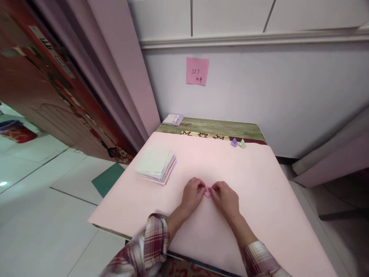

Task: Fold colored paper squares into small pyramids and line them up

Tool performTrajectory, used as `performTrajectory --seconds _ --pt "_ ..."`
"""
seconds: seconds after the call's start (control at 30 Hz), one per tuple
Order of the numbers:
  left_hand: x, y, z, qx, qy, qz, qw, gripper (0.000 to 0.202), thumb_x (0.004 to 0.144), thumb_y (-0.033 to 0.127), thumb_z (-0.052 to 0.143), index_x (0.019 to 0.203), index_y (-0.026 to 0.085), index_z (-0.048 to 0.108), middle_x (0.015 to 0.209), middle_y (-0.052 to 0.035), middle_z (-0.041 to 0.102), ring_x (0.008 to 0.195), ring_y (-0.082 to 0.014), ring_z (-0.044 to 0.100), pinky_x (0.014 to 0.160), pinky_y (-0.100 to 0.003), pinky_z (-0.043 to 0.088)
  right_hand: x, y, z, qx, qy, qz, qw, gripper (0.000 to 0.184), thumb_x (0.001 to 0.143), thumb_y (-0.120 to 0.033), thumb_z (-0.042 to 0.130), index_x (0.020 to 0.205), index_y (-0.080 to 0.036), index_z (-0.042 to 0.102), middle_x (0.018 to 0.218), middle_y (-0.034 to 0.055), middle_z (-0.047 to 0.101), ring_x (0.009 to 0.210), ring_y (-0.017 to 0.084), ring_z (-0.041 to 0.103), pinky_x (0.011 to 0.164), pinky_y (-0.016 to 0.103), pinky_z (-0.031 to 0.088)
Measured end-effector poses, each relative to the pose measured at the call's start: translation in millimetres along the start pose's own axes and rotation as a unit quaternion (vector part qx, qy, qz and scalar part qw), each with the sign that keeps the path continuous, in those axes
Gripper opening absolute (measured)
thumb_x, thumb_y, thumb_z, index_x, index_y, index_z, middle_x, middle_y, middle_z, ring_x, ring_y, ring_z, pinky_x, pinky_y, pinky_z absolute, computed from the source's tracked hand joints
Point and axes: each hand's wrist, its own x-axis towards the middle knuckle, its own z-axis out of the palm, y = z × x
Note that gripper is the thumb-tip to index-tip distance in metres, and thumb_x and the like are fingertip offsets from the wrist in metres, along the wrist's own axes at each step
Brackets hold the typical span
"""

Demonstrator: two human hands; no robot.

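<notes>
We see both hands meeting over the middle of the desk (pixel 259 200), nearer its front edge. Left hand (pixel 192 194) curled, fingertips pinching the left side of the small pink folded paper (pixel 207 192). Right hand (pixel 225 197) also curled, pinching its right side. The paper lies flat on the pink desk cover between the two hands. Plaid sleeves (pixel 152 238) on both arms.

We note a stack of pastel sheets (pixel 157 165) toward the left edge, well apart from the hands. Purple folded piece (pixel 234 142) and green folded piece (pixel 242 144) sit just beside each other near the back edge. Paper pack (pixel 173 119) at the back left corner. Pink sticky note (pixel 197 71) on the wall behind the desk.
</notes>
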Motion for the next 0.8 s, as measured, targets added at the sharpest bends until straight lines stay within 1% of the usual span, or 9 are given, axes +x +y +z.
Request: performTrajectory --seconds 0.1,0.17,0.23,0.3,0.4,0.47,0.57,0.67,0.8 --pt "0.6 1.2 0.7 -0.005 -0.001 -0.007 1.0 0.007 0.076 0.012 0.058 0.074 0.019 0.06 0.079 -0.0007 0.058 0.077 -0.0158 0.054 0.071 -0.028 0.042 -0.5 0.7 2.0 -0.003 0.006 -0.003 1.0 0.021 0.087 -0.041 0.053 0.077 -0.024 0.059 0.081 -0.0023 0.063 0.064 0.013 0.058 0.052 0.023 0.031" --pt "1.3 3.1 1.3 0.003 -0.002 -0.008 1.0 0.01 0.075 0.01 0.057 0.074 0.02 0.06 0.078 -0.0006 0.059 0.077 -0.0159 0.054 0.071 -0.028 0.042 -2.4 1.8 3.8 -0.003 0.023 -0.017 1.0 0.018 0.088 -0.039 0.052 0.084 -0.024 0.061 0.086 -0.0013 0.065 0.067 0.013 0.06 0.052 0.022 0.031" --pt "1.9 5.3 1.8 0.017 -0.001 -0.008 1.0 0.012 0.074 0.009 0.056 0.074 0.02 0.06 0.077 -0.0007 0.059 0.077 -0.0162 0.053 0.072 -0.029 0.041 -5.4 2.7 5.7 -0.009 0.04 -0.051 0.998 0.016 0.091 -0.035 0.05 0.092 -0.025 0.063 0.093 -0.0004 0.066 0.069 0.012 0.061 0.051 0.022 0.032" --pt "2.6 6.9 2.2 0.03 -0.005 -0.008 0.999 0.013 0.073 0.008 0.056 0.073 0.02 0.06 0.077 -0.0009 0.06 0.078 -0.0166 0.053 0.072 -0.029 0.041 -9.1 3.3 7.3 -0.025 0.048 -0.103 0.993 0.019 0.094 -0.03 0.046 0.096 -0.027 0.065 0.095 -0.0002 0.066 0.069 0.011 0.061 0.052 0.022 0.032" --pt "3.7 7.1 2.3 0.043 -0.013 -0.017 0.999 0.012 0.072 0.008 0.057 0.072 0.02 0.06 0.077 -0.0013 0.06 0.078 -0.017 0.053 0.073 -0.029 0.042 -13.9 2.9 8.3 -0.061 0.052 -0.169 0.982 0.025 0.097 -0.028 0.043 0.098 -0.028 0.068 0.092 0.0012 0.067 0.068 0.01 0.06 0.055 0.021 0.034" --pt "4.3 5.9 1.9 0.048 -0.015 -0.02 0.999 0.011 0.072 0.009 0.057 0.073 0.02 0.06 0.077 -0.0015 0.06 0.078 -0.0171 0.054 0.073 -0.03 0.042 -16.4 1.8 7.9 -0.086 0.055 -0.188 0.977 0.027 0.097 -0.029 0.042 0.104 -0.027 0.069 0.091 0.0031 0.067 0.07 0.012 0.06 0.057 0.022 0.035" --pt "3.6 3.1 0.2 0.048 -0.017 -0.01 0.999 0.01 0.074 0.01 0.057 0.074 0.02 0.059 0.078 -0.0015 0.061 0.079 -0.0175 0.054 0.072 -0.03 0.042 -19.2 -0.2 6.9 -0.131 0.031 -0.18 0.974 0.032 0.098 -0.027 0.039 0.112 -0.029 0.067 0.093 0.0054 0.066 0.073 0.014 0.059 0.058 0.022 0.036" --pt "0.8 0.8 -3.4 0.046 -0.02 0.022 0.999 0.008 0.078 0.013 0.055 0.077 0.02 0.059 0.079 -0.0021 0.06 0.08 -0.0178 0.054 0.073 -0.03 0.043 -20.8 -1.8 6.7 -0.166 -0.001 -0.157 0.974 0.033 0.097 -0.025 0.039 0.117 -0.032 0.064 0.098 0.0061 0.066 0.076 0.016 0.059 0.059 0.024 0.037" --pt "-3.8 0.5 -8.0 0.053 -0.029 0.074 0.995 0.012 0.083 0.012 0.051 0.08 0.02 0.059 0.084 -0.0035 0.06 0.084 -0.0181 0.055 0.076 -0.03 0.044 -20.5 -4.6 6.7 -0.162 -0.01 -0.141 0.977 0.031 0.096 -0.023 0.042 0.114 -0.032 0.065 0.099 0.0064 0.065 0.077 0.017 0.058 0.06 0.026 0.037"
